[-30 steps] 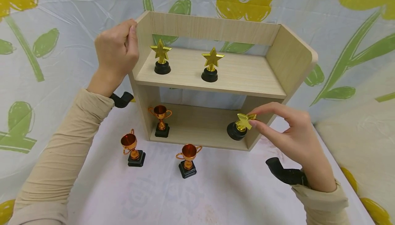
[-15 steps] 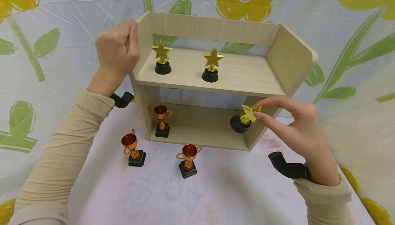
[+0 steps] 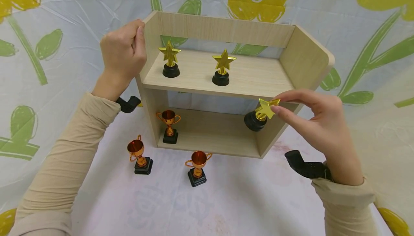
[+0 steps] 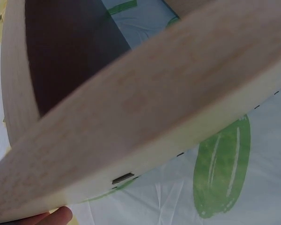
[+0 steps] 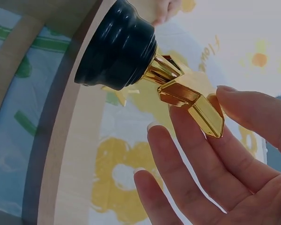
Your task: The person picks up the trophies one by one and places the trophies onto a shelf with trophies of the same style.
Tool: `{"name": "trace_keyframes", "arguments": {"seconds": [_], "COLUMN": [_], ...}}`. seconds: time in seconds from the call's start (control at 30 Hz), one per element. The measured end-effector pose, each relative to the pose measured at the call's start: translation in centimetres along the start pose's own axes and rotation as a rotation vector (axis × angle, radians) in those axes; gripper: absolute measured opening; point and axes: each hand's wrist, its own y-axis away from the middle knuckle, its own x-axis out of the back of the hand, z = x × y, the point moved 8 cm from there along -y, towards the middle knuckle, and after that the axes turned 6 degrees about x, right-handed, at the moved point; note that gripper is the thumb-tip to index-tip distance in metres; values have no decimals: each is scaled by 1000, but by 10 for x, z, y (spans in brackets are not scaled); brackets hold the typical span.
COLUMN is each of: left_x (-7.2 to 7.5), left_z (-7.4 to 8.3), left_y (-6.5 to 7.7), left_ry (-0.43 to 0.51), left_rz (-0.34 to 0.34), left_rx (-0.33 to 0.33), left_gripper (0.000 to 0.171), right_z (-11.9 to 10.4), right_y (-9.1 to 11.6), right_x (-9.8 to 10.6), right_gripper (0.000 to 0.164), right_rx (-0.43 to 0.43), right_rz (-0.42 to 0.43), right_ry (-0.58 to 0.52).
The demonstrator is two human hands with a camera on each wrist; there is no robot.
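Note:
In the head view my right hand (image 3: 326, 121) pinches a gold star trophy (image 3: 266, 109) by its star between thumb and fingers. The trophy is tilted, its black base (image 5: 119, 47) towards the left, in front of the lower compartment's right side. My left hand (image 3: 124, 54) grips the upper left side panel of a pale wooden shelf (image 3: 223, 94); in the left wrist view only some fingertips (image 4: 61, 215) show at the panel's edge. Two star trophies, a left one (image 3: 169, 58) and a middle one (image 3: 223, 67), stand upright on the upper board.
A bronze cup trophy (image 3: 169, 126) stands at the left of the lower compartment. Two more, a left cup (image 3: 140, 157) and a right cup (image 3: 198, 167), stand on the white tablecloth (image 3: 239, 200) in front. A flower-printed cloth (image 3: 74, 5) hangs behind the shelf.
My right hand has raised the star trophy up and to the right, from low in the lower compartment's opening towards the upper board's front edge. The left hand stays in place.

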Motion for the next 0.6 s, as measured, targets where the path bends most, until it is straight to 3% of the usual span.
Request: {"name": "trace_keyframes", "arguments": {"seconds": [0.23, 0.6], "left_x": [0, 1], "left_z": [0, 1], "left_y": [0, 0], "left_ry": [-1, 2], "left_rz": [0, 5], "left_rx": [3, -2], "left_gripper": [33, 34], "right_z": [-1, 4], "right_y": [-8, -19], "right_x": [4, 14], "right_gripper": [24, 13], "right_rx": [-6, -64], "right_rz": [-11, 49], "right_ry": [56, 38]}}
